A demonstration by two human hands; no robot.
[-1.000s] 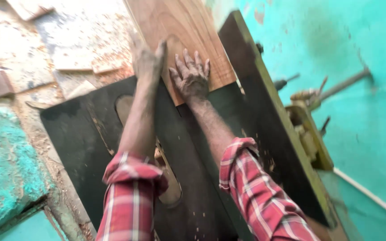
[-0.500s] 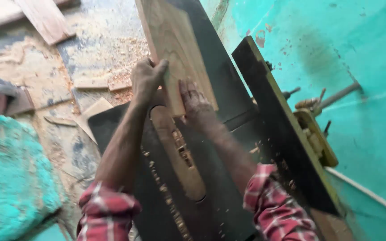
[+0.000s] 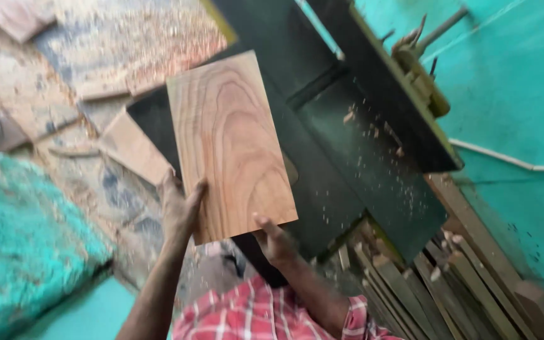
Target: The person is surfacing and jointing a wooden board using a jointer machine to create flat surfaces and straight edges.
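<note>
A rectangular wooden board with curved reddish grain is lifted above the dark machine table. My left hand grips its near left corner, thumb on the top face. My right hand holds the near right corner from below, with the thumb on the edge. The board tilts away from me over the table's left part. Wood chips lie scattered on the table beside the black fence.
A green wall runs along the right, with a metal lever assembly behind the fence. Several wooden sticks lean at the lower right. Sawdust and offcut boards cover the floor on the left. A turquoise block sits at the lower left.
The board was pressed flat on the table under both hands. Now it is pulled back and lifted off the table, held by its near corners. The camera view has shifted.
</note>
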